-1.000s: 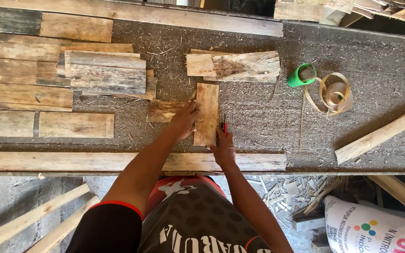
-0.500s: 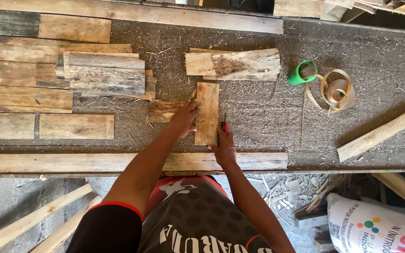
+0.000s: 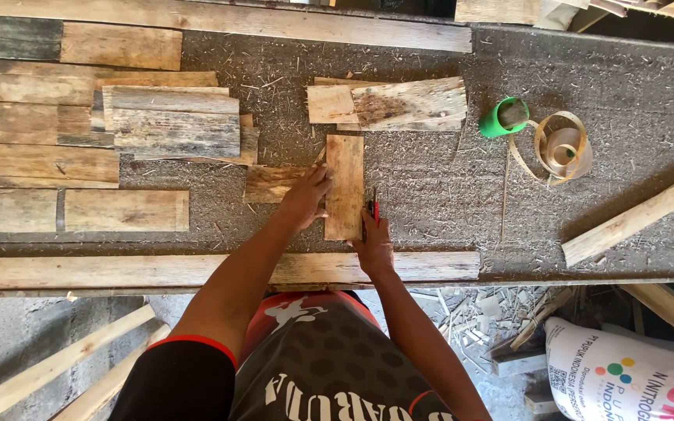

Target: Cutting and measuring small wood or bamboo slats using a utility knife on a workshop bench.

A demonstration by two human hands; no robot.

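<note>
The lower tip of the thin red pencil [image 3: 375,209] is covered by the right hand [image 3: 374,243], and the grip on it cannot be made out. Part of the darker brown wood piece [image 3: 271,184] is hidden under the left hand [image 3: 306,199] and under the upright pale wooden board [image 3: 345,187] between the hands.

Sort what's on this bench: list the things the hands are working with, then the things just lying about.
In hand:
left hand on upright plank
right hand with red pencil at the plank's edge

Lying about:
green cup
coiled strip
plank stack
two-tone board
printed sack
</note>
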